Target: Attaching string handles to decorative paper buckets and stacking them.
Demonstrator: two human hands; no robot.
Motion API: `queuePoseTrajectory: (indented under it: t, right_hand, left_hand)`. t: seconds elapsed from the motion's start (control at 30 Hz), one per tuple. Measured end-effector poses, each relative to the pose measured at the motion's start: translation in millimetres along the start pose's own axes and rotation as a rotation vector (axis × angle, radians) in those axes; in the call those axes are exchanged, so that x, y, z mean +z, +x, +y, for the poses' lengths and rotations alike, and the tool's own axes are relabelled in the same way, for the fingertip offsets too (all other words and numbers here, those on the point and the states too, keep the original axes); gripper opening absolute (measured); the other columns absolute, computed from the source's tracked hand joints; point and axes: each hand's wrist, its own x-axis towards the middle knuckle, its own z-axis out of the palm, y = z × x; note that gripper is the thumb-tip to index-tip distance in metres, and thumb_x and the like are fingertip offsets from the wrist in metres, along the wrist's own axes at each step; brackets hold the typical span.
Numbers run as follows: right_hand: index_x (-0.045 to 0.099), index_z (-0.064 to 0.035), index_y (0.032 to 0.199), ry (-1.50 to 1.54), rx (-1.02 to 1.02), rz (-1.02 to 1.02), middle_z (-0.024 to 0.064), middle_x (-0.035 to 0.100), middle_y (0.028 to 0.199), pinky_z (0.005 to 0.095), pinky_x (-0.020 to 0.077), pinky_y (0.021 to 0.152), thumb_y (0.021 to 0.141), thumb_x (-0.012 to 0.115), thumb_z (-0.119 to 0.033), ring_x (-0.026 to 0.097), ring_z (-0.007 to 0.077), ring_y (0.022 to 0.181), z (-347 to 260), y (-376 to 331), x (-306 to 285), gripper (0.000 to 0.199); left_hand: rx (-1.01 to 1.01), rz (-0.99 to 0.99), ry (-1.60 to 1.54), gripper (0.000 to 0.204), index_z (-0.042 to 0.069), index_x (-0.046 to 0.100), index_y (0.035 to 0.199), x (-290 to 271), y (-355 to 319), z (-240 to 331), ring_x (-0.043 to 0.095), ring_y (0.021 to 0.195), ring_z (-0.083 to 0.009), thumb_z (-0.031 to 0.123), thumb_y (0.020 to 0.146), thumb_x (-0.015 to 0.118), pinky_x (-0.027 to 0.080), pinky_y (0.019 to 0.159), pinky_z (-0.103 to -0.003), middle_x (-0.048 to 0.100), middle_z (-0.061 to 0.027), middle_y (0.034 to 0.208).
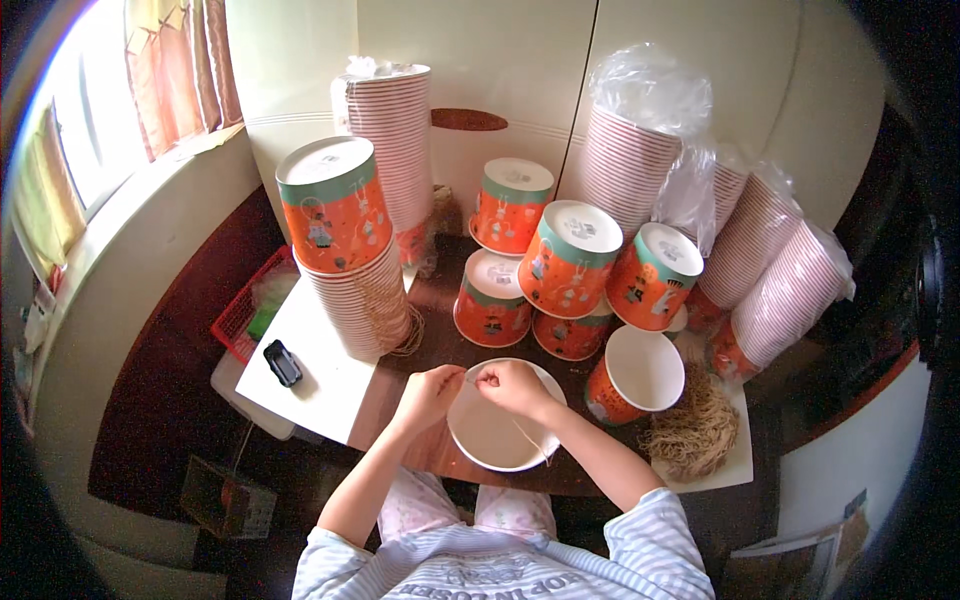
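Observation:
In front of me, near the table's front edge, stands a white-lined paper bucket (pixel 490 435) with its open mouth up. Over its far rim my left hand (pixel 432 394) and my right hand (pixel 512 387) meet, both closed in a pinch. A thin tan string (pixel 532 440) runs from under my right hand toward the bucket's right rim. Its end seems to lie between the fingertips of both hands, though it is too small to see clearly. Right of my hands, another open bucket (pixel 646 368) stands beside a bundle of tan strings (pixel 700 430).
Upside-down orange and green buckets (pixel 568 260) are piled beyond my hands. To the left rises a tall stack of nested buckets (pixel 345 250) with strings draped on it. A small black tray (pixel 283 363) lies left. Plastic-wrapped stacks (pixel 790 290) stand back right; a red basket (pixel 240 320) sits far left.

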Motion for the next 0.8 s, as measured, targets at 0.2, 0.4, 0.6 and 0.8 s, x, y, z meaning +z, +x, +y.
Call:
queuePoseTrajectory:
  t: [0.2,0.4,0.6,0.8]
  right_hand:
    - [0.061,-0.0028,0.075,-0.042,-0.004,0.015,0.0123,0.060,0.068,0.0320,0.0455,0.058,0.071,0.057,-0.017,0.060,0.0233,0.064,5.9,1.1,3.1,0.015]
    - [0.063,-0.0034,0.078,-0.024,-0.047,0.033,0.0119,0.061,0.069,0.0312,0.0458,0.058,0.072,0.059,-0.019,0.060,0.0218,0.063,10.5,3.4,7.5,0.017]
    - [0.060,-0.0024,0.071,0.048,0.004,0.032,0.0145,0.059,0.067,0.0368,0.0444,0.059,0.071,0.055,-0.021,0.058,0.0277,0.062,0.0,2.4,4.7,0.020]
    - [0.060,-0.0019,0.070,0.043,0.018,0.061,0.0146,0.059,0.066,0.0373,0.0446,0.059,0.070,0.056,-0.021,0.058,0.0277,0.062,-0.5,1.9,4.7,0.020]
  left_hand:
    - [-0.050,-0.007,-0.013,0.017,-0.001,0.060,0.089,0.2,0.0,4.5,0.063,0.069,-0.0243,0.012,0.080,0.054,0.048,0.059,-0.030,0.060,-0.0192,0.074]
    - [-0.032,-0.024,-0.038,0.017,-0.002,0.059,0.091,0.6,0.5,-1.3,0.062,0.075,-0.0227,0.009,0.081,0.052,0.048,0.065,-0.030,0.061,-0.0184,0.080]
    - [-0.021,-0.118,-0.134,0.018,-0.001,0.057,0.097,-2.8,1.0,-14.1,0.061,0.076,-0.0181,0.008,0.083,0.048,0.047,0.068,-0.028,0.062,-0.0151,0.082]
    - [-0.028,-0.172,-0.097,0.018,0.000,0.057,0.097,-5.5,1.6,-9.9,0.061,0.077,-0.0175,0.006,0.083,0.048,0.047,0.068,-0.028,0.062,-0.0146,0.083]
